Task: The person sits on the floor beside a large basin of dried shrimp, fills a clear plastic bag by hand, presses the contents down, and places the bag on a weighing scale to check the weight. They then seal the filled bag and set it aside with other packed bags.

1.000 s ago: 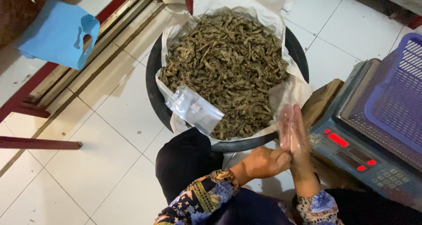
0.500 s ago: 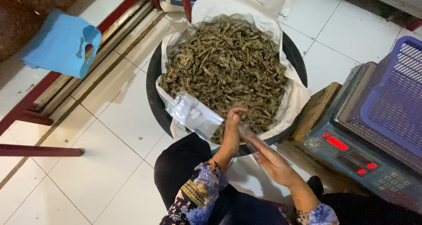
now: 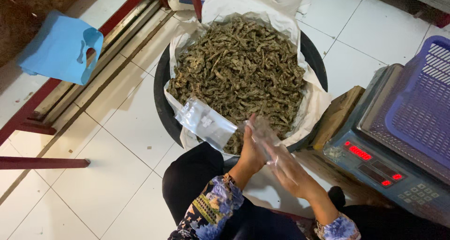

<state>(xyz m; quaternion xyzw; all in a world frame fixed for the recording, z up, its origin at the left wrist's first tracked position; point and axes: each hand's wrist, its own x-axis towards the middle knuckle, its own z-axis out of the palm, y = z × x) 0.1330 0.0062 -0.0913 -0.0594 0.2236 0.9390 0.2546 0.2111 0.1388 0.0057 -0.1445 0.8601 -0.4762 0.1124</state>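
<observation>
At the upper left of the frame a blue bag (image 3: 60,52) lies on the tiles beside red rails (image 3: 44,104), well apart from the work; bare white floor (image 3: 108,174) fills the lower left, the widest open room; at centre the black tub (image 3: 161,99), lined with a white sack (image 3: 243,0), holds a heap of dried strips (image 3: 241,71), and a flat clear pouch (image 3: 206,124) rests on its near rim, where it lay a second ago; the left hand (image 3: 251,151) has come up from the lap to the tub's near edge, fingers closed on a thin clear bag (image 3: 262,127); the right hand (image 3: 286,167), upright and flat a second ago, now slants in just beside it, fingers loosely pinching the same film, so the bag seems to be being rubbed open over the heap; to the right a wooden block (image 3: 337,115) and the scale (image 3: 375,160) with its purple basket (image 3: 422,113) stand close, leaving little room on that side.
</observation>
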